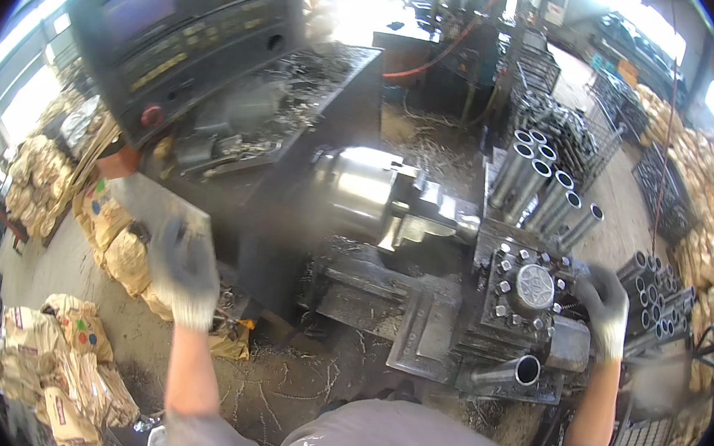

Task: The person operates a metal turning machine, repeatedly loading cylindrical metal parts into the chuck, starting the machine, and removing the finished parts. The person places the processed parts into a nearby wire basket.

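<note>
My left hand (pixel 184 270), in a grey-white glove, is smeared by motion beside a flat grey panel (pixel 163 207) at the left of a lathe. Whether it grips the panel I cannot tell. My right hand (pixel 605 306), gloved too, is at the right side of the square tool post (pixel 533 287), which has several bolts round a round cap; its fingertips are hard to make out. Between the hands, the shiny lathe chuck (pixel 364 193) has its jaws around the end of a short metal piece (pixel 466 221). One steel tube (pixel 502 374) lies in front of the tool post.
Several steel tubes (pixel 544 186) stand behind the tool post; more tubes (pixel 658 298) are stacked at the right. A control panel (pixel 176 39) with a red button (pixel 152 115) rises at upper left. Metal shavings (pixel 323 376) litter the floor. Brown sacks (pixel 68 367) lie at lower left.
</note>
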`<state>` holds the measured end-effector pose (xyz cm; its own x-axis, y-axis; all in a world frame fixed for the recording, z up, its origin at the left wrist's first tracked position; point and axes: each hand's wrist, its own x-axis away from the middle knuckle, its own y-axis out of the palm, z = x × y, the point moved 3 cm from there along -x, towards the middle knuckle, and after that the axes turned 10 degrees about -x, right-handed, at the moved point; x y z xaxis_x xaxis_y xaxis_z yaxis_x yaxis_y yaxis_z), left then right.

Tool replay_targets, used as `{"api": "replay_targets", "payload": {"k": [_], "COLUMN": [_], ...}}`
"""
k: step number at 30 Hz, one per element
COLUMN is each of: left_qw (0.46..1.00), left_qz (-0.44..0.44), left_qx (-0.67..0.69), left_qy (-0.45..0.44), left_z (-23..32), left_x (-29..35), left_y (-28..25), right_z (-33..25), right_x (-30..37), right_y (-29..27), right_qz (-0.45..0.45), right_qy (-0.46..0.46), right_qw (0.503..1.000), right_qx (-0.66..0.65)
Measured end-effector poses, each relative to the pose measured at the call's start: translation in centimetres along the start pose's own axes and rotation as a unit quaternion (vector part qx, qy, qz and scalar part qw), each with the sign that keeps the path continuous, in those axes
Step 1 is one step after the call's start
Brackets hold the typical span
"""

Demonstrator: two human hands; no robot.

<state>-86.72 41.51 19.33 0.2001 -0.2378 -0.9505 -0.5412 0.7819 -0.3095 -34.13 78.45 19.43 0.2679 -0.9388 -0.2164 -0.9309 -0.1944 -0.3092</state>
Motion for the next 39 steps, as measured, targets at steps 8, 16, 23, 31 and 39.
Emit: {"api": "replay_targets", "payload": {"k": [8,16,23,31,39], "left_qw": [0.879,0.983,0.626,0.478,0.495], "left_qz": [-0.415,-0.108,-0.706,-0.702,-0.451], "left_qx": [-0.212,0.134,0.195,0.003,-0.116], "left_qy": [-0.101,-0.068,-0.268,-0.528,-0.734], "left_z": [-10.2,8.7,16.3,9.8,13.3], "left_x": [-16.7,-5.2,36.4,60.9,70.9], "left_y": [19.7,3.4,-8.8,-28.3,-56.3], "right_z": [11.1,11.1,12.8,13.5,5.7], "right_x": [14.0,18.1,16.6,15.0,37.8], "right_y": [-8.7,-6.7,-2.2,8.7,27.3], "right_qz": [0.139,0.078,-0.072,-0.208,-0.555], "right_qy": [0.036,0.090,0.169,-0.008,-0.137], "right_qw": [0.990,0.992,0.973,0.974,0.820], "right_qx": [0.013,-0.037,-0.138,0.088,0.026]}}
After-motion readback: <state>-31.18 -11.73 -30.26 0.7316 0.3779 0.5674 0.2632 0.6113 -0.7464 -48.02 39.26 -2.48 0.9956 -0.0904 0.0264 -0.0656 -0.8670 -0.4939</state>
